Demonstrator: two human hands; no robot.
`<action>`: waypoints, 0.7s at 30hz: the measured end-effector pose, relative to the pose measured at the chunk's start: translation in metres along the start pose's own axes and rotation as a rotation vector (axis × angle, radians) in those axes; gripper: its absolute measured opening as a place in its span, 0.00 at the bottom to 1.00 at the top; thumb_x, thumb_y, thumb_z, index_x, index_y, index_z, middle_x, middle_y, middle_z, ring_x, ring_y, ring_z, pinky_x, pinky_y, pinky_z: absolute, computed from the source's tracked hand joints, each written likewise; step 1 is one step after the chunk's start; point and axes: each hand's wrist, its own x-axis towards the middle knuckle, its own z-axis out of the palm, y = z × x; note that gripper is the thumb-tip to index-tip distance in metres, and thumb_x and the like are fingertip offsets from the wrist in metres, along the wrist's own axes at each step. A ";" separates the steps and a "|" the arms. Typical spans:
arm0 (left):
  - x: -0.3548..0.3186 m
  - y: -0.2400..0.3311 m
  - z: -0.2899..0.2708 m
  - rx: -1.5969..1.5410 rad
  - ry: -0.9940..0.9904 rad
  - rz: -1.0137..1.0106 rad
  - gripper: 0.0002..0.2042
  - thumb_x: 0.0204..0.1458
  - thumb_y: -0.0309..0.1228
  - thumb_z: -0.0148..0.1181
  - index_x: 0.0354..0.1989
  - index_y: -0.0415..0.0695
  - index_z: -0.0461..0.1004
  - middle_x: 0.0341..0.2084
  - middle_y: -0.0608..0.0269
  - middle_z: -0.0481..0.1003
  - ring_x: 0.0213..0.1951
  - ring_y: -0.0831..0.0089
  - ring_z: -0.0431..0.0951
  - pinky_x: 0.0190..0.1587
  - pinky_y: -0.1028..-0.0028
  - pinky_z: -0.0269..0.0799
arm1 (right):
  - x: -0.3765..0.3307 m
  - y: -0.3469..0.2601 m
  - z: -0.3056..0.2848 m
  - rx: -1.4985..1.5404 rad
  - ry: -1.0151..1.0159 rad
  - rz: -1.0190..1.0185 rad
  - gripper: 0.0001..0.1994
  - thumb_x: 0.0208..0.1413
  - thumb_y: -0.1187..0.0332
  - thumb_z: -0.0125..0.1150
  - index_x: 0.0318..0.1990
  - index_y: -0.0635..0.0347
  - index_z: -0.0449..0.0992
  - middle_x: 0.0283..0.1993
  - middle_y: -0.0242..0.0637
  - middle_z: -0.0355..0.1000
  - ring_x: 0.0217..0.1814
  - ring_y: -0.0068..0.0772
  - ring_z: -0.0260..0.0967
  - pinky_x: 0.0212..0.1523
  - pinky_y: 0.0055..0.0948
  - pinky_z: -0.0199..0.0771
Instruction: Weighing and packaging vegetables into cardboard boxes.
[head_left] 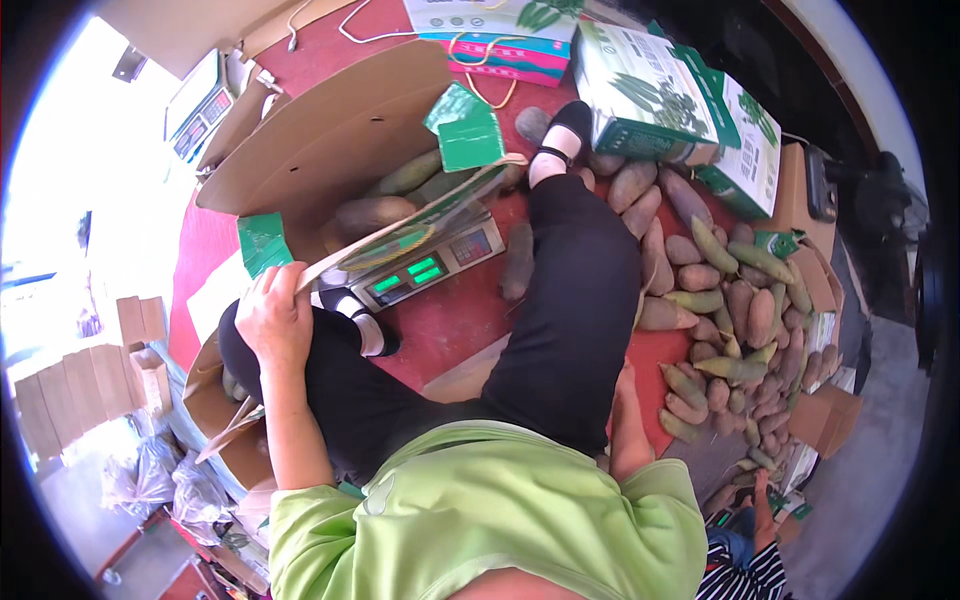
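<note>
My left hand is closed over the near edge of an open cardboard carton. Several long green and brownish radish-like roots lie inside the carton. It sits on a digital scale whose display glows green. Green tape pieces cling to the carton's rim. Of my right arm only the forearm shows, beside my right thigh; the hand and its fingers are hidden behind the leg. Close to that arm spreads a large heap of green and reddish-brown roots.
Printed white-and-green boxes stand beyond my right foot. Another scale is at the far left. A second open carton stands by my left knee, near plastic bags. Another person in stripes works at lower right.
</note>
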 end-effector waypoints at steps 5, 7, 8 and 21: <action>-0.001 -0.005 -0.003 -0.023 0.023 0.034 0.06 0.42 0.29 0.59 0.29 0.49 0.73 0.23 0.64 0.72 0.31 0.63 0.75 0.33 0.66 0.69 | -0.053 -0.171 0.080 -0.481 -0.258 -0.843 0.22 0.39 0.81 0.61 0.47 0.65 0.72 0.33 0.31 0.70 0.38 0.30 0.69 0.41 0.26 0.69; -0.001 -0.005 -0.004 -0.032 0.030 0.025 0.05 0.41 0.29 0.60 0.29 0.48 0.73 0.23 0.64 0.72 0.31 0.63 0.75 0.33 0.66 0.69 | -0.082 -0.232 0.102 -0.865 0.073 -0.995 0.26 0.35 0.80 0.66 0.49 0.64 0.71 0.43 0.38 0.66 0.49 0.36 0.64 0.50 0.31 0.65; -0.001 -0.005 -0.004 -0.049 0.035 0.028 0.05 0.41 0.29 0.60 0.29 0.48 0.73 0.23 0.64 0.72 0.30 0.63 0.75 0.33 0.66 0.69 | -0.111 -0.265 0.119 -0.903 0.076 -1.119 0.27 0.34 0.78 0.67 0.49 0.63 0.71 0.42 0.39 0.66 0.48 0.38 0.64 0.49 0.32 0.65; 0.002 -0.009 -0.008 -0.077 -0.014 0.006 0.05 0.42 0.29 0.60 0.29 0.48 0.73 0.23 0.63 0.72 0.31 0.62 0.75 0.33 0.67 0.68 | -0.302 -0.412 0.318 -1.379 0.023 -2.125 0.18 0.29 0.75 0.64 0.35 0.60 0.73 0.35 0.38 0.65 0.43 0.41 0.63 0.41 0.36 0.67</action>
